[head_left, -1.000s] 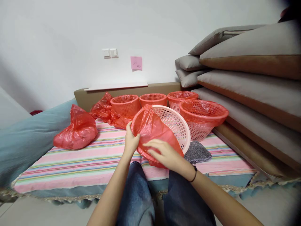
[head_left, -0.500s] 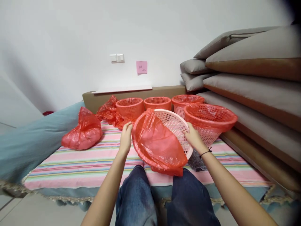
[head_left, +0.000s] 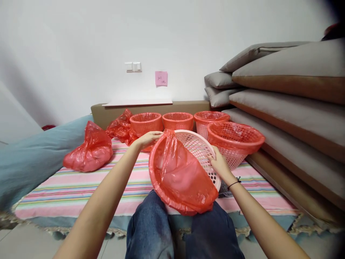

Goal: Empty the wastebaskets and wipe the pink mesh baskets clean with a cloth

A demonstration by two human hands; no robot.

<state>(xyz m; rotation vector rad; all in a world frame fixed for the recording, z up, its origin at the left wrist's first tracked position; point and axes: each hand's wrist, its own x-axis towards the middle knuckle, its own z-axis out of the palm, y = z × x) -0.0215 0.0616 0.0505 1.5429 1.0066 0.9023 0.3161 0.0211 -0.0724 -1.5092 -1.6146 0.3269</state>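
A pink plastic basket is tilted toward me above my knees. A red plastic bag covers its left and lower rim and hangs slack across the opening; the upper right rim is bare. My right hand grips that bare right rim, thumb on the inner side. At the upper left of the rim, my left hand pinches the edge of the bag, its fingertips partly hidden. Behind stand several baskets lined with red bags, the nearest lined basket just beyond my right hand.
A knotted red bag with contents lies at left on the striped cloth, near a crumpled red bag. Stacked grey and brown cushions rise along the right side. A dark mesh item lies partly hidden behind the basket.
My left hand has moved up along the rim, from its left side to the upper left. The basket has come slightly lower and closer to my knees, while my right hand keeps its grip.
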